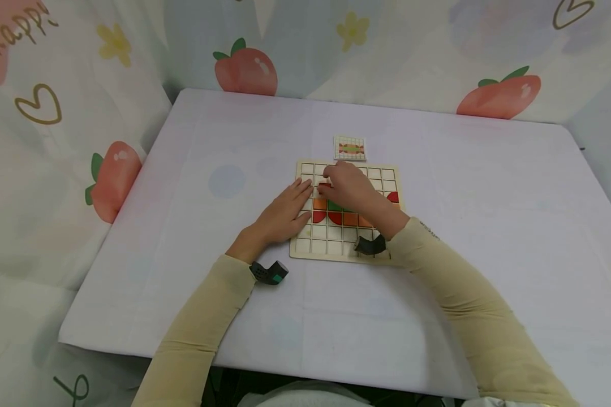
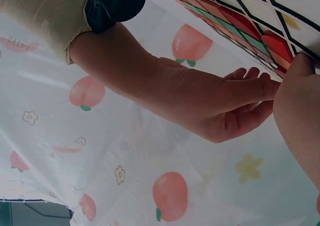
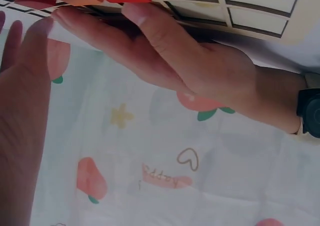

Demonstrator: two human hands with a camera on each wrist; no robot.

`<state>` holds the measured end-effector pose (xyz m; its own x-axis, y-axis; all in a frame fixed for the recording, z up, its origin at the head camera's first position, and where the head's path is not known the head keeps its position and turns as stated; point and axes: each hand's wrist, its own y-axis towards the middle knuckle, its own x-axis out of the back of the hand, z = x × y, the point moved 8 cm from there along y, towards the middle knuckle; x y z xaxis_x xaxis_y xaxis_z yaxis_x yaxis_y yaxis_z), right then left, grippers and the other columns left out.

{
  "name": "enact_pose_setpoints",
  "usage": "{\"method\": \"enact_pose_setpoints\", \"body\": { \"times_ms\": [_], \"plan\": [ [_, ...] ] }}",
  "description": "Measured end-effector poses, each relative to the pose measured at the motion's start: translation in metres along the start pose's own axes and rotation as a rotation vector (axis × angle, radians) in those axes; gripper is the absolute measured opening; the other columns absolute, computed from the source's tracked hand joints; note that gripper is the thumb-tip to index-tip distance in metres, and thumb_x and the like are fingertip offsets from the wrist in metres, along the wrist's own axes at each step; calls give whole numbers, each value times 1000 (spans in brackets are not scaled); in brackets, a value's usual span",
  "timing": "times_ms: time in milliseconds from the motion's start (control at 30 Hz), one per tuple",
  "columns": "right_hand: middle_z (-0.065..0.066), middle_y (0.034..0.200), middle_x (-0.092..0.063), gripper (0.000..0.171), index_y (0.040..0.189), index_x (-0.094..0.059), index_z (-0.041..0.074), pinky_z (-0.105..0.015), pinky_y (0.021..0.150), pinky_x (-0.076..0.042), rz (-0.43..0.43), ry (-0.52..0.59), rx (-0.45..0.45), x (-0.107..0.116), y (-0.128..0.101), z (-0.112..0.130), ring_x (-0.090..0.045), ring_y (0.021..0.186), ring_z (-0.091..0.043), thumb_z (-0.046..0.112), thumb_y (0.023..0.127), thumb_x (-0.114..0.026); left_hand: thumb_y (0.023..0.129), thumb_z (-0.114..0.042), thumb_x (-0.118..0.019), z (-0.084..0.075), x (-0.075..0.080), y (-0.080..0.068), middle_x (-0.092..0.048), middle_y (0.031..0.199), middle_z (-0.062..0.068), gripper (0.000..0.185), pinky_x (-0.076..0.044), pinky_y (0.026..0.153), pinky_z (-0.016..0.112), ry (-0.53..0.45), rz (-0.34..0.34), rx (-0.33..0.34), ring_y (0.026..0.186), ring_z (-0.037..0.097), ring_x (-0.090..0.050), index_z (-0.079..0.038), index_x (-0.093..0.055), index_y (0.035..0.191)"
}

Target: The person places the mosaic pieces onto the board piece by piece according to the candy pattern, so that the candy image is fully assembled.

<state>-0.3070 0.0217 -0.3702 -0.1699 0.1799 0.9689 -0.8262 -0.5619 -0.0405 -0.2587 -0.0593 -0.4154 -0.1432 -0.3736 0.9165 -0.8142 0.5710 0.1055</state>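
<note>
Head view: left hand (image 1: 285, 213) lies flat, fingers straight, on the grid board's (image 1: 305, 249) left edge; right hand (image 1: 348, 189) pinches a red piece (image 1: 325, 185) just beyond those fingertips.

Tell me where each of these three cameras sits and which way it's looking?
Head: worn on the person's head, looking forward and down at the table, the grid board and picture card; both sleeved arms, left hand and right hand show.
Left wrist: on the left wrist, looking along the left hand toward the board.
Right wrist: on the right wrist, looking along the right hand toward the board.
All three views share the board; both wrist views catch the other hand at the edge.
</note>
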Motion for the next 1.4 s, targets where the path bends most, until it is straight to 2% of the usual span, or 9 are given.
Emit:
{"method": "enact_pose_setpoints", "body": {
  "times_ms": [200, 433, 667, 833, 967, 1200, 1400],
  "plan": [
    [-12, 92, -58, 31, 99, -58, -2, -33, 71, -43, 5, 30, -46, -4, -1, 0, -51, 83, -24, 22, 80, -57, 89, -31, -32, 0, -2, 1, -11, 139, 5, 54, -6, 100, 29, 6, 5, 1, 126, 18, 1, -4, -19, 134],
    [-12, 89, -59, 28, 97, -60, -2, -33, 70, -43, -25, 29, -31, -3, -1, 3, -51, 82, -23, 20, 79, -58, 89, -32, -31, 1, -1, 1, -11, 139, 4, 54, -5, 100, 29, 11, 3, 7, 126, 17, 1, -4, -20, 134],
    [-11, 87, -59, 24, 96, -62, -1, -32, 70, -43, -13, 48, -15, -6, 2, 4, -51, 81, -22, 16, 80, -57, 89, -31, -32, 1, -1, 1, -13, 139, 6, 53, -7, 100, 30, 1, -13, -12, 126, 19, -1, -3, -21, 133],
    [-9, 84, -59, 20, 95, -63, 1, -31, 68, -43, -4, 82, 15, -6, 3, 4, -50, 79, -20, 12, 80, -56, 89, -31, -32, 1, -2, 1, -13, 139, 6, 53, -6, 100, 30, 9, -15, -14, 126, 20, -1, -3, -22, 133],
    [-8, 86, -59, 18, 94, -64, 2, -30, 67, -43, 0, 117, 72, -7, 4, 5, -51, 79, -19, 8, 79, -57, 89, -31, -32, 0, -1, 1, -13, 139, 7, 53, -7, 100, 30, 11, -16, -15, 126, 20, -2, -2, -22, 133],
    [-9, 91, -59, 19, 95, -64, 1, -31, 72, -43, 11, 179, 142, -6, 3, 4, -52, 85, -20, 5, 77, -60, 89, -31, -33, 1, -1, 1, -13, 139, 6, 54, -8, 100, 31, 7, -4, 4, 126, 19, -1, -3, -21, 133],
    [-7, 95, -58, 20, 97, -64, 3, -30, 75, -42, 29, 191, 173, -7, 3, 2, -52, 89, -19, 5, 77, -61, 89, -32, -33, 0, -1, 1, -13, 139, 6, 54, -8, 100, 32, 11, -5, 2, 126, 19, -1, -3, -20, 134]
  ]
}}
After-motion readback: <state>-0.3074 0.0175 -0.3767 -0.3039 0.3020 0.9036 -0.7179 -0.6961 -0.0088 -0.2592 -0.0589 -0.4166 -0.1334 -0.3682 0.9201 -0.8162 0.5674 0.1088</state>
